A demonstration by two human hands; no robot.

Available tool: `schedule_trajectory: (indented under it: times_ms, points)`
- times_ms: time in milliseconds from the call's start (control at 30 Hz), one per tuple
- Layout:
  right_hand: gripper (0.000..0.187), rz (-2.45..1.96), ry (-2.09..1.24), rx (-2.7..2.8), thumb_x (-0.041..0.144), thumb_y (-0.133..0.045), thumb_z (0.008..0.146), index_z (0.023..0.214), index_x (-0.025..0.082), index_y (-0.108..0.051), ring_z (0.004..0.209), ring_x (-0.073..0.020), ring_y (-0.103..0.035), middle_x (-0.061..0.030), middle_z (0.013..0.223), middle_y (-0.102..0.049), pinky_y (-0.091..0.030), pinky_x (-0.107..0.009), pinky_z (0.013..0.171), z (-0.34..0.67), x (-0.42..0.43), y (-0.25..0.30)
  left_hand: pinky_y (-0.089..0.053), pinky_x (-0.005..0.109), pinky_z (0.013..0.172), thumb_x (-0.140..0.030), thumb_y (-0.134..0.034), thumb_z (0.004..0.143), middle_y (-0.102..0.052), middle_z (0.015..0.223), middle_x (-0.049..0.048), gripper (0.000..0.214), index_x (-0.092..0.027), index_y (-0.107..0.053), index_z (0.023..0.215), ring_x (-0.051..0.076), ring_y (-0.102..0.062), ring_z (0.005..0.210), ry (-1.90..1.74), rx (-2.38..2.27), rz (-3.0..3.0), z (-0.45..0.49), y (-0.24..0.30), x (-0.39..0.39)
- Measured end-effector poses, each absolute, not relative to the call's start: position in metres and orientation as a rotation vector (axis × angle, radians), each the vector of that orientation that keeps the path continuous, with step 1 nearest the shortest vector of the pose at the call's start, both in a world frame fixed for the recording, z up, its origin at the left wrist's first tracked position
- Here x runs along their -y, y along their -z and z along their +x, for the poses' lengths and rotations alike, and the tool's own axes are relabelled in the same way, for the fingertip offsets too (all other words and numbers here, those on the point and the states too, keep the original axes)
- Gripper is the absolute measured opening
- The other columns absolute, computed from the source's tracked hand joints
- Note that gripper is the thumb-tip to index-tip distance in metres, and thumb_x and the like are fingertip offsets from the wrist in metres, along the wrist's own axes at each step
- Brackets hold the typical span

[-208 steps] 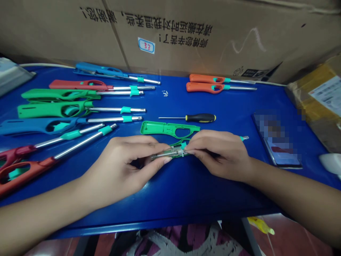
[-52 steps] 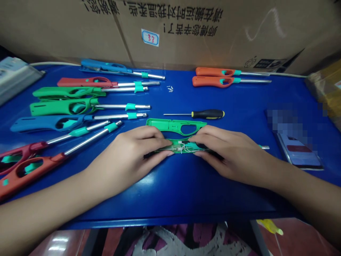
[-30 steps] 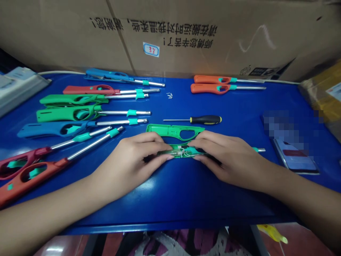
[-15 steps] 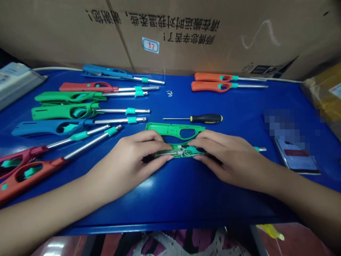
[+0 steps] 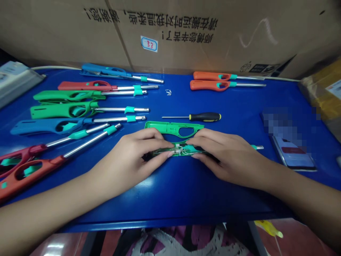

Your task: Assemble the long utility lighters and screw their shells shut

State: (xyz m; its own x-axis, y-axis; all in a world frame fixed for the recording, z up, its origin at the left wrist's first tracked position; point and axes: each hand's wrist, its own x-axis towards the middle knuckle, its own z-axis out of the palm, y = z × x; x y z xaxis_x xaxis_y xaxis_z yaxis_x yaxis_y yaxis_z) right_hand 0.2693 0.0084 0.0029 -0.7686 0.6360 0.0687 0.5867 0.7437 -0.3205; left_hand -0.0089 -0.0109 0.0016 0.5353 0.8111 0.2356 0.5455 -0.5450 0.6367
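An opened green lighter (image 5: pixel 181 150) lies on the blue table (image 5: pixel 186 192) between my hands, its clear inner tube and thin white wires showing. My left hand (image 5: pixel 133 160) is closed on its left end, thumb and fingers pinching the tube. My right hand (image 5: pixel 226 153) is closed on its right part, covering most of the body; the metal nozzle tip (image 5: pixel 257 147) sticks out past it. The loose green cover half (image 5: pixel 173 128) lies just behind the hands. A black-handled screwdriver (image 5: pixel 204 116) lies beyond that.
Several long lighters in green, blue and red (image 5: pixel 71 110) lie in a row at the left. Two orange lighters (image 5: pixel 218 80) rest at the back right. Small screws (image 5: pixel 168 93) lie mid-table. A phone (image 5: pixel 293 156) is at the right. Cardboard boxes (image 5: pixel 186 32) wall the back.
Earlier my hands held the clear tube part lifted over the table; now the lighter half lies flat and both hands press on it. In the last second only small finger shifts.
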Motion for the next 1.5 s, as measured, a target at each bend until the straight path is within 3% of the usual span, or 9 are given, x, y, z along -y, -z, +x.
schedule_trajectory:
  times_ms: [633, 900, 1133, 1300, 1500]
  points:
    - [0.029, -0.939, -0.386, 2.772, 0.029, -0.048, 0.110, 0.135, 0.020, -0.061, 0.109, -0.0241, -0.071, -0.0097, 0.125, -0.073, -0.057, -0.036, 0.079, 0.266, -0.005, -0.002, -0.060, 0.033, 0.083, -0.026, -0.061, 0.105, -0.074, 0.104, 0.0057, 0.020, -0.019, -0.079, 0.110, 0.021, -0.073, 0.098, -0.584, -1.135, 2.382, -0.008, -0.011, 0.018]
    - [0.041, -0.796, -0.207, 2.785, 0.033, -0.049, 0.110, 0.150, 0.024, -0.056, 0.104, -0.0231, -0.066, -0.0136, 0.132, -0.067, -0.053, -0.034, 0.071, 0.268, -0.004, -0.001, -0.060, 0.031, 0.081, -0.026, -0.062, 0.104, -0.076, 0.103, 0.0054, 0.019, -0.019, -0.080, 0.110, 0.020, -0.074, 0.095, -0.600, -1.135, 2.362, -0.011, -0.010, 0.015]
    - [0.044, -0.620, -0.116, 2.934, 0.030, -0.051, 0.109, 0.152, 0.022, -0.059, 0.129, -0.0344, -0.057, -0.0175, 0.153, -0.058, -0.052, -0.056, 0.101, 0.265, -0.001, -0.006, -0.060, 0.030, 0.081, -0.026, -0.063, 0.103, -0.075, 0.103, 0.0049, 0.018, -0.019, -0.078, 0.109, 0.020, -0.073, 0.095, -0.618, -1.145, 2.370, -0.011, -0.008, 0.016]
    - [0.048, -0.625, -0.075, 2.974, 0.034, -0.052, 0.110, 0.154, 0.017, -0.057, 0.139, -0.0350, -0.052, -0.0166, 0.164, -0.051, -0.047, -0.058, 0.112, 0.261, 0.001, -0.004, -0.060, 0.031, 0.084, -0.025, -0.066, 0.101, -0.075, 0.105, 0.0049, 0.016, -0.018, -0.077, 0.110, 0.021, -0.073, 0.099, -0.589, -1.154, 2.381, -0.012, -0.007, 0.016]
    - [0.045, -0.624, -0.142, 2.956, 0.032, -0.051, 0.110, 0.153, 0.021, -0.058, 0.141, -0.0338, -0.052, -0.0148, 0.164, -0.052, -0.046, -0.061, 0.113, 0.264, -0.001, -0.005, -0.060, 0.032, 0.086, -0.025, -0.063, 0.104, -0.076, 0.104, 0.0061, 0.018, -0.019, -0.079, 0.109, 0.021, -0.073, 0.097, -0.620, -1.121, 2.444, -0.012, -0.005, 0.014]
